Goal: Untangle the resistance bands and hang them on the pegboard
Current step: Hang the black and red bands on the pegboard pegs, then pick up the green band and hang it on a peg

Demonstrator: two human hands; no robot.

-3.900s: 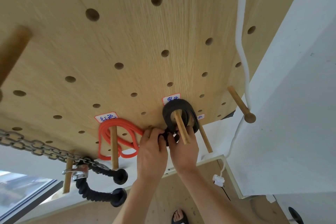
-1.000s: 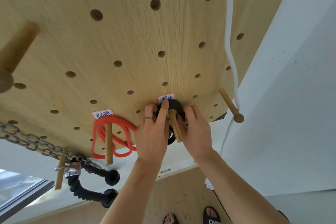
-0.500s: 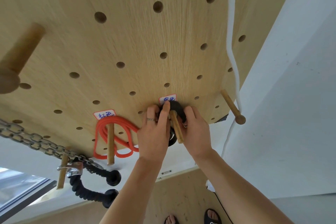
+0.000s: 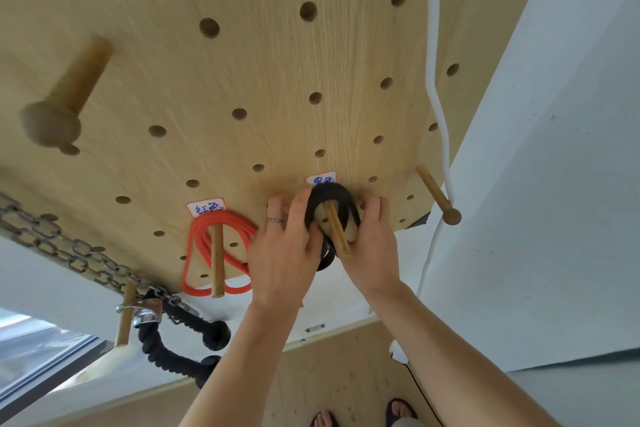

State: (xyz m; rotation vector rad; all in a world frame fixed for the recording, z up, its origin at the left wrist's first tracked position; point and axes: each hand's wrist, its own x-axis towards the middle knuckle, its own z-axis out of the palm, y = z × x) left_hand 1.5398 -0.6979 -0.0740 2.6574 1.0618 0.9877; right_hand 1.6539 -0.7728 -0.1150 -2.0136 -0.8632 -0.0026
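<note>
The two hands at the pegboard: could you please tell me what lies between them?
In the head view, the black band, looped over its wooden peg, lies between the left hand and right hand.

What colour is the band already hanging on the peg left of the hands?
The hanging band is bright orange-red, looped round a wooden peg; head view.

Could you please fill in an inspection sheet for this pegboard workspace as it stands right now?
Surface: wooden pegboard, many bare holes, several pegs.
Job's things: red band looped on its peg; black band looped over the middle peg.
Clutter: metal chain; black rope handle hanging from a lower peg.
Grippers: left hand and right hand both touch the black band; grip unclear.
Cables: white cord along the board's right edge.
Surroundings: white wall; sandalled feet below.
</note>
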